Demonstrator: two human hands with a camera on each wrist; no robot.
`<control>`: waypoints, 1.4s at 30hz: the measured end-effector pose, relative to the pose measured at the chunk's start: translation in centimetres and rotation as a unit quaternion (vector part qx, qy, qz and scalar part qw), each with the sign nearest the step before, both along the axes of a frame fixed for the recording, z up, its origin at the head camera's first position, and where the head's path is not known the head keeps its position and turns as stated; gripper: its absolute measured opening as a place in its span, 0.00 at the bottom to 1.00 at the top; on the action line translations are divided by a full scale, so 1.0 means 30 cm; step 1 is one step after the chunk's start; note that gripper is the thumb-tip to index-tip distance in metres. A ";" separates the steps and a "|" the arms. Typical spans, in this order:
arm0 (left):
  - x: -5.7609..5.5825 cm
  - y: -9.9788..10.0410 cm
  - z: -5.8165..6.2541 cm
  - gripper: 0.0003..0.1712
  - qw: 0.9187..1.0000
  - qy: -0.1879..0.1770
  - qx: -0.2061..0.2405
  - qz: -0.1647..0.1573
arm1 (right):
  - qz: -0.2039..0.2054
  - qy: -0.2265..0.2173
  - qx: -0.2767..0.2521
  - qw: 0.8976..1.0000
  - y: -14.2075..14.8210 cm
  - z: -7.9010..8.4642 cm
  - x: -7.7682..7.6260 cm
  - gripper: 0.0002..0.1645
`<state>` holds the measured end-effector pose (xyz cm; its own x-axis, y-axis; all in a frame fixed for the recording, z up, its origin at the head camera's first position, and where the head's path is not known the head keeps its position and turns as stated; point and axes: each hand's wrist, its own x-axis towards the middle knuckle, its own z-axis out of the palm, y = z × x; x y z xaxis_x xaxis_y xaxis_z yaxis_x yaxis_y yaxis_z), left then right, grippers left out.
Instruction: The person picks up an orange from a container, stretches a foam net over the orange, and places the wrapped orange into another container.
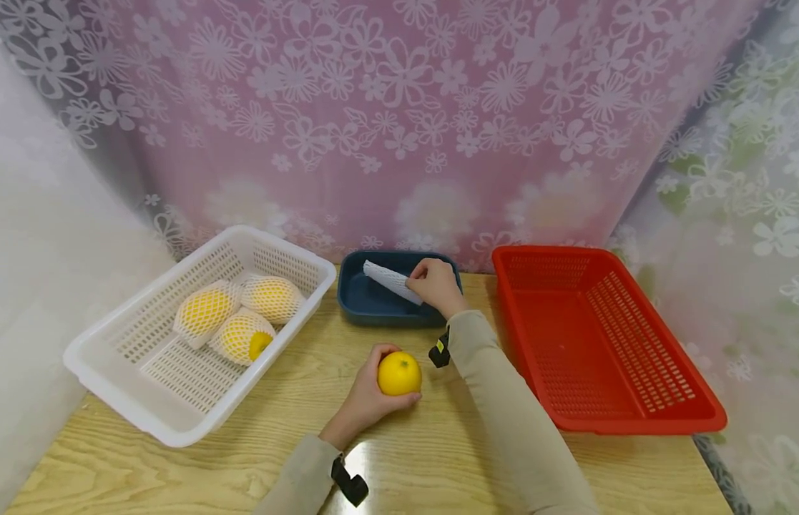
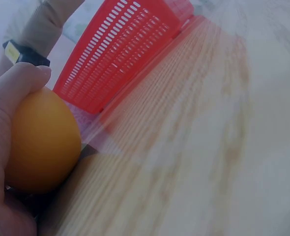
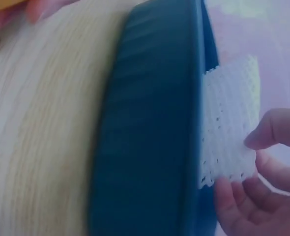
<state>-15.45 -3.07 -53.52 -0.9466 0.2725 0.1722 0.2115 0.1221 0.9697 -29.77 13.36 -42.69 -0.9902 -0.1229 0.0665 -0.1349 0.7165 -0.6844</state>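
Note:
My left hand (image 1: 367, 397) curls round a round yellow citrus fruit (image 1: 400, 373), stem end up, over the table's middle. In the left wrist view the fruit (image 2: 45, 142) looks orange, with the thumb lying along its top. Beyond it, my right hand (image 1: 436, 286) pinches one end of a white foam fruit net (image 1: 388, 279), flattened and slanting over a dark blue tray (image 1: 399, 315). The right wrist view shows this net (image 3: 231, 120) between thumb and fingers, its lower edge at the tray's rim; whether it touches the tray floor is hidden.
On the left stands a white slotted basket (image 1: 180, 429) with several net-wrapped yellow fruits (image 1: 209, 311). A red slotted basket (image 1: 566, 357) stands at the right, beside my right forearm. Behind the tray hangs a pink flowered curtain (image 1: 399, 143).

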 end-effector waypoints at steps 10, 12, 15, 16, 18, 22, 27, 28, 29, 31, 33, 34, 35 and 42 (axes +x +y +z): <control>0.007 0.003 0.004 0.46 1.000 0.002 -0.003 0.001 | -0.061 0.043 -0.117 0.990 0.029 0.070 0.114 0.07; 0.007 0.001 0.005 0.46 1.000 0.004 -0.007 0.001 | -0.064 0.027 -0.193 0.979 0.034 0.084 0.149 0.08; 0.007 0.000 0.006 0.46 1.000 0.017 -0.010 -0.001 | -0.057 -0.012 -0.322 0.945 0.041 0.100 0.205 0.08; 0.007 0.000 0.006 0.46 1.000 0.022 -0.010 -0.002 | -0.051 -0.025 -0.362 0.930 0.043 0.103 0.226 0.08; 0.007 -0.001 0.004 0.47 0.999 0.034 -0.009 -0.005 | -0.033 -0.042 -0.424 0.904 0.045 0.104 0.274 0.06; 0.004 -0.004 -0.004 0.47 0.999 0.050 -0.010 -0.004 | 0.029 -0.051 -0.526 0.849 0.049 0.055 0.355 0.07; 0.002 -0.011 -0.004 0.44 0.998 0.059 -0.011 0.007 | 0.161 -0.036 -0.647 0.745 0.054 -0.055 0.409 0.23; 0.002 -0.012 -0.002 0.43 0.998 0.058 -0.012 0.008 | 0.185 -0.031 -0.659 0.729 0.054 -0.075 0.417 0.23; 0.002 -0.012 -0.002 0.42 0.998 0.057 -0.010 0.007 | 0.202 -0.025 -0.668 0.716 0.055 -0.094 0.424 0.22; 0.003 -0.012 -0.001 0.42 0.999 0.050 -0.006 0.002 | 0.220 -0.018 -0.680 0.699 0.052 -0.125 0.439 0.20; 0.011 -0.012 0.017 0.41 0.999 0.046 0.002 -0.007 | 0.215 -0.014 -0.681 0.700 0.050 -0.144 0.457 0.19; 0.012 -0.014 0.016 0.41 0.999 0.052 0.010 -0.013 | 0.205 -0.017 -0.679 0.705 0.049 -0.151 0.466 0.20; 0.013 -0.017 0.015 0.38 0.998 0.062 0.023 -0.021 | 0.191 -0.019 -0.676 0.712 0.048 -0.156 0.475 0.21; 0.003 -0.029 -0.009 0.26 0.971 0.210 0.103 -0.040 | 0.175 0.025 -0.623 0.762 0.035 -0.175 0.499 0.21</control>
